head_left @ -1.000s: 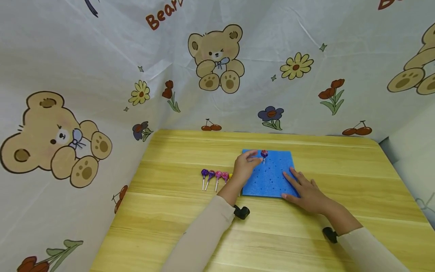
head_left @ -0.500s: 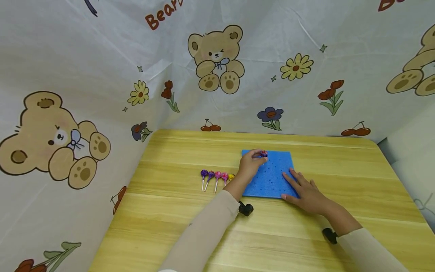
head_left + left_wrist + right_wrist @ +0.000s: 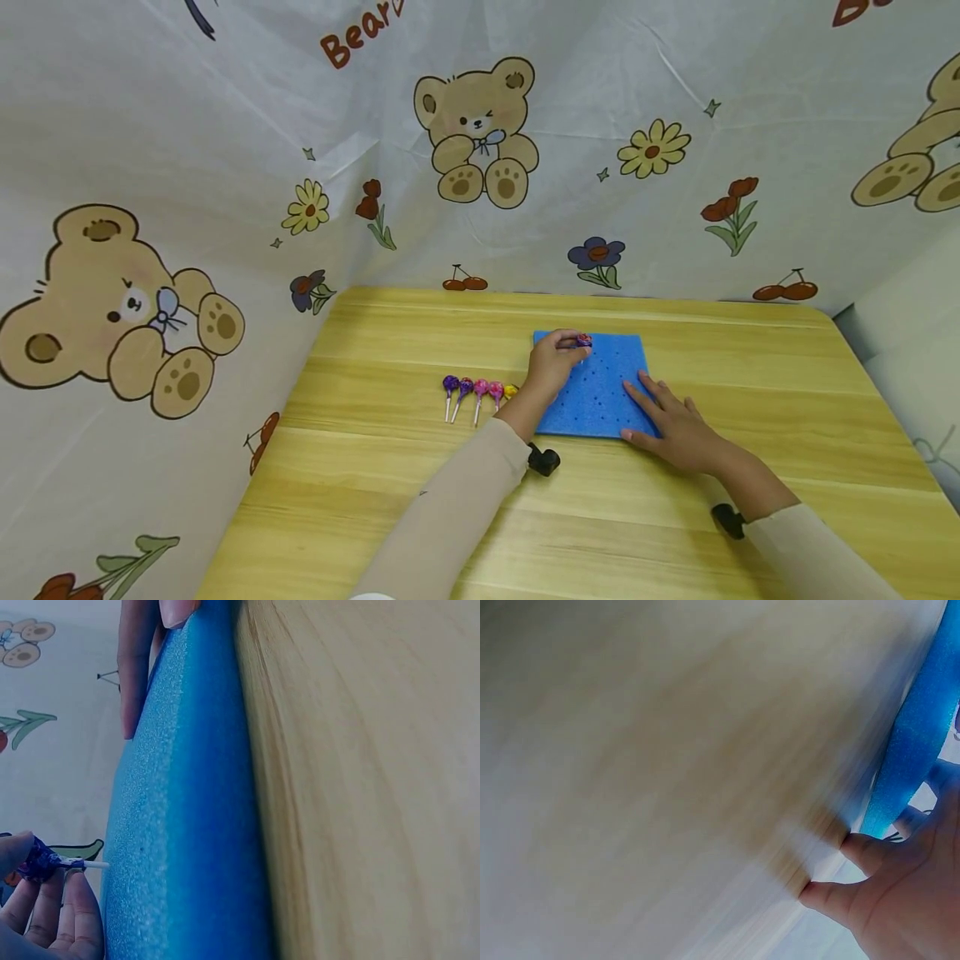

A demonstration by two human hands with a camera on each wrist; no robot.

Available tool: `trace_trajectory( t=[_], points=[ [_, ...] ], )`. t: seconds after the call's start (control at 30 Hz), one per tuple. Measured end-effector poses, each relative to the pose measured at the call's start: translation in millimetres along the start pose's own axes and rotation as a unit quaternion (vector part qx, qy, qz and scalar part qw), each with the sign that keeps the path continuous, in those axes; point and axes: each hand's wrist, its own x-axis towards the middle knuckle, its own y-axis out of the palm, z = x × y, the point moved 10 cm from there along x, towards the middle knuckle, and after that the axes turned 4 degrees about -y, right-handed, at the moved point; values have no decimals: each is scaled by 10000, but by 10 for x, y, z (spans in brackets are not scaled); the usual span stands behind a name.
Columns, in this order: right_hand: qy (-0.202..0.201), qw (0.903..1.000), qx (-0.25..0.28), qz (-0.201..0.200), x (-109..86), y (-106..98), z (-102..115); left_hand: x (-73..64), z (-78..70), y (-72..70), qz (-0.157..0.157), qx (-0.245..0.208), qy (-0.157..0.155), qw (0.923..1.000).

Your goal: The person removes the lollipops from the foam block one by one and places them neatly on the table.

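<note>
Over the far part of the blue foam board point(image 3: 596, 392), my left hand point(image 3: 553, 365) pinches a purple-and-red wrapped lollipop point(image 3: 584, 341) by its round head. In the left wrist view the white stick point(image 3: 95, 864) points at the board, its end at the foam surface; whether it has gone in I cannot tell. Small holes dot the board's top. My right hand point(image 3: 678, 427) rests with spread fingers on the board's right edge. In the right wrist view some of its fingertips touch the wooden table point(image 3: 667, 765) beside the foam point(image 3: 911, 742).
Left of the board, several lollipops lie in a row, among them a purple one point(image 3: 450, 383), a pink one point(image 3: 481, 387) and a yellow one point(image 3: 511, 391) partly hidden by my left wrist. A bear-print cloth point(image 3: 337, 125) hangs behind the table.
My left hand has moved slightly right and closed its fingers on the lollipop, which stood free above the board a second ago. My right hand has stayed in place.
</note>
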Motion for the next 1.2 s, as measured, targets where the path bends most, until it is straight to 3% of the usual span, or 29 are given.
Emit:
trace_trajectory(
  t=[0.3,0.7,1.2],
  points=[
    [4,10000,53,-3,0,5,13,-23,-47,3,81,-97,171,9998],
    [-2,10000,44,8,-3,1,19,-133,-264,-33,179,-84,464,9987],
    [10,10000,73,31,-3,-3,17,-301,-396,-256,266,-246,541,9979]
  ],
)
